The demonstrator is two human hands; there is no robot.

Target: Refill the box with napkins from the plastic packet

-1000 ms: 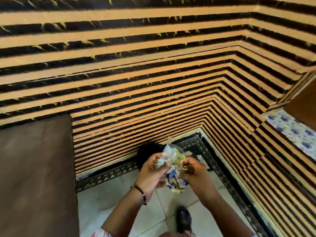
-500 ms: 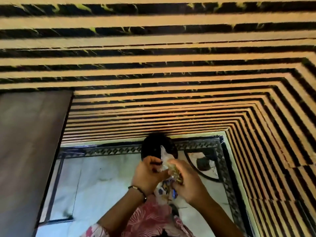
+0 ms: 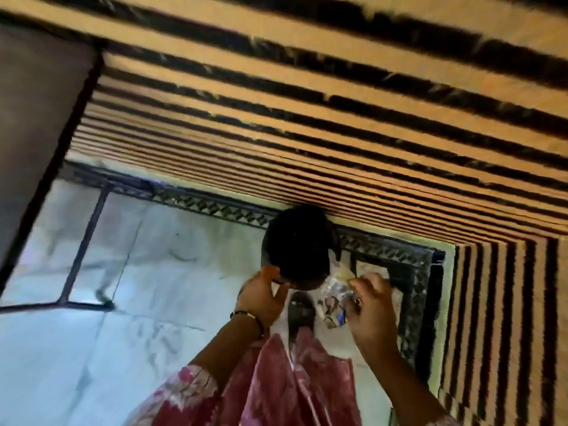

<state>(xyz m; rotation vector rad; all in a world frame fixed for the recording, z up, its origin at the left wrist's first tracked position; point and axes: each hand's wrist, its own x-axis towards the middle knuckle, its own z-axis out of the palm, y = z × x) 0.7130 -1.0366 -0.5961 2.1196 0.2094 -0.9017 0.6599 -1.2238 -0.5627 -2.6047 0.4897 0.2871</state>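
Observation:
The crumpled, printed plastic packet [image 3: 333, 295] hangs in front of me, pinched in the fingers of my right hand [image 3: 368, 312]. My left hand [image 3: 261, 298] is off the packet, its fingers loosely curved, beside the near rim of a round black bin [image 3: 296, 244] that stands on the floor against the wall. Whether it touches the rim is blurred. No napkin box and no napkins are in view.
A black and orange striped wall [image 3: 338, 118] forms a corner at the right. A brown table top [image 3: 33, 118] with a dark metal frame [image 3: 86, 241] stands on the left. Below me are pale floor tiles [image 3: 123, 302], my shoe [image 3: 302, 309] and my red patterned clothing [image 3: 276, 379].
My left hand has let go of the packet and moved left toward the bin's rim. My right hand keeps the packet. My view has tilted further down and rolled.

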